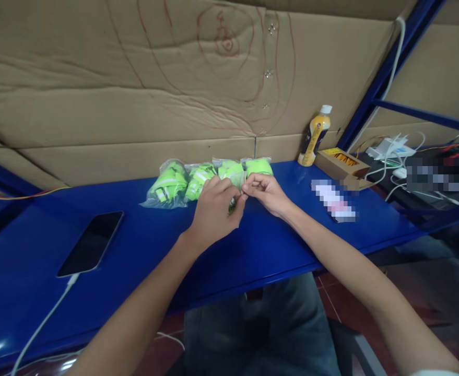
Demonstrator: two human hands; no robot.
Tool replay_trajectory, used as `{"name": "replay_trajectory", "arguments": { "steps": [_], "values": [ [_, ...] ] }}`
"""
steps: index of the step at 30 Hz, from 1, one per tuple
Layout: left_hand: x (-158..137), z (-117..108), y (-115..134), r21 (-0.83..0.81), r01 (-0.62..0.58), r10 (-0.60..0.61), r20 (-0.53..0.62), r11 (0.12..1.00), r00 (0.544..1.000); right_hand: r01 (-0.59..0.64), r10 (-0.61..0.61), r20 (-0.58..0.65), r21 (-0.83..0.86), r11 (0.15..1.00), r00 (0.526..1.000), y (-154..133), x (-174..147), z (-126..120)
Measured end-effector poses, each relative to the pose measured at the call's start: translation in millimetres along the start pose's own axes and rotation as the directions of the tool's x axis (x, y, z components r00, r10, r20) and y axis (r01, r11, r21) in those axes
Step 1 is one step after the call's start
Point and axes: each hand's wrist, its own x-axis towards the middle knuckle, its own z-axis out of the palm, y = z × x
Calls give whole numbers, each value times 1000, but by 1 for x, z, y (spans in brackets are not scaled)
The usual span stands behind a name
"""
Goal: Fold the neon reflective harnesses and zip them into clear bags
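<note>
Several clear plastic bags packed with neon-green, strap-like material stand in a row against the cardboard wall; the leftmost bag (169, 183) shows pale stripes among the green. In front of the row, my left hand (217, 206) is closed with its fingers curled round a clear plastic bag (237, 180), and a bit of green shows below its fingers. My right hand (266, 192) pinches the right edge of this same bag between thumb and forefinger. Much of the held bag is hidden behind my left hand, and it overlaps the bags behind it.
A phone (92, 243) on a white cable lies at left on the blue table (229, 261). At right stand a yellow drink bottle (315, 136) and an open cardboard box (342, 164). A blurred-out item (333, 201) lies before them. White cables (397, 151) tangle farther right.
</note>
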Motion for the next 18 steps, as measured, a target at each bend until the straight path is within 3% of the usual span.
{"name": "replay_trajectory", "arguments": {
  "steps": [7, 12, 18],
  "values": [
    [4, -6, -1, -185, 121, -109, 70, 975, 992, 34, -33, 32, -27, 999, 999, -1, 1, 0],
    [5, -11, 3, -188, 185, -165, 119, 965, 979, 45, -32, 115, -112, 993, 993, -8, -2, 0],
    [3, -9, 9, -183, 214, -208, 50, 960, 977, 43, -15, 160, -174, 984, 987, -16, -4, 4]
  ]
}}
